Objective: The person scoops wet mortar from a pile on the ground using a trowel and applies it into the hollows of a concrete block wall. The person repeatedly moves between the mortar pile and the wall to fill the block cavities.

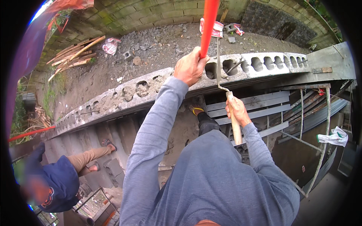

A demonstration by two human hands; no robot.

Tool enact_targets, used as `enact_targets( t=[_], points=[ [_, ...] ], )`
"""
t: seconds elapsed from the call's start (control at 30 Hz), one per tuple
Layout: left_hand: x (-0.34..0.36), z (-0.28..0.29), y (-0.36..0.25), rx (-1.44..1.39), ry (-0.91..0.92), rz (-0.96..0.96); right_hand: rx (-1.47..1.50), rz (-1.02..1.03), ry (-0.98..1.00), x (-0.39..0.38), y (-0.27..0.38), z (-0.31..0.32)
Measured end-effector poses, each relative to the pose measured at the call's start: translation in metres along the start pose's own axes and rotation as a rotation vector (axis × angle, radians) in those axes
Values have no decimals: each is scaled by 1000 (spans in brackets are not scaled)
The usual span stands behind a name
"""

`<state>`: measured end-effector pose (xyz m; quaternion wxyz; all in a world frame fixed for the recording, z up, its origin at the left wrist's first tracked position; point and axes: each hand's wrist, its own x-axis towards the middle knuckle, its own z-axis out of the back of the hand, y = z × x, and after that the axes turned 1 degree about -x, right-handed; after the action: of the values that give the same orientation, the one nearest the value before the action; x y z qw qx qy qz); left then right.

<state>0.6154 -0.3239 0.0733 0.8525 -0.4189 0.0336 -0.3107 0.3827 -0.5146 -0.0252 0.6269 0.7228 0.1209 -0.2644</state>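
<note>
My left hand (190, 67) is closed around a long orange-red pole (209, 26) that rises past the top of the view. In my right hand (238, 111) is a trowel (235, 130), gripped by its wooden handle. Its thin metal blade, seen nearly edge-on, points away from me across the top of a hollow-block wall (260, 71). Both hands are over the near side of this wall. Some block cavities are open and others are partly filled with rough grey mortar. A metal bar (234, 67) sticks out of one cavity near the blade.
A co-worker in a dark blue shirt (62, 180) is at the lower left. Metal scaffolding (326, 120) stands right, with a white glove (335, 136) hanging on it. Beyond the wall lie rubble, timber planks (77, 54) and torn bags (111, 45). Another red pole (32, 133) juts in left.
</note>
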Motion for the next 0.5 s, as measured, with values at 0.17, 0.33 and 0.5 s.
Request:
enact_targets(
  t=[0.17, 0.33, 0.5],
  points=[
    [4, 31, 14, -22, -67, 112, -3, -11, -30, -4, 2, 2],
    [2, 12, 7, 16, -99, 67, 3, -8, -43, -6, -1, 8],
    [-12, 6, 1, -60, -17, -94, 3, -23, -26, -7, -3, 10]
  ],
)
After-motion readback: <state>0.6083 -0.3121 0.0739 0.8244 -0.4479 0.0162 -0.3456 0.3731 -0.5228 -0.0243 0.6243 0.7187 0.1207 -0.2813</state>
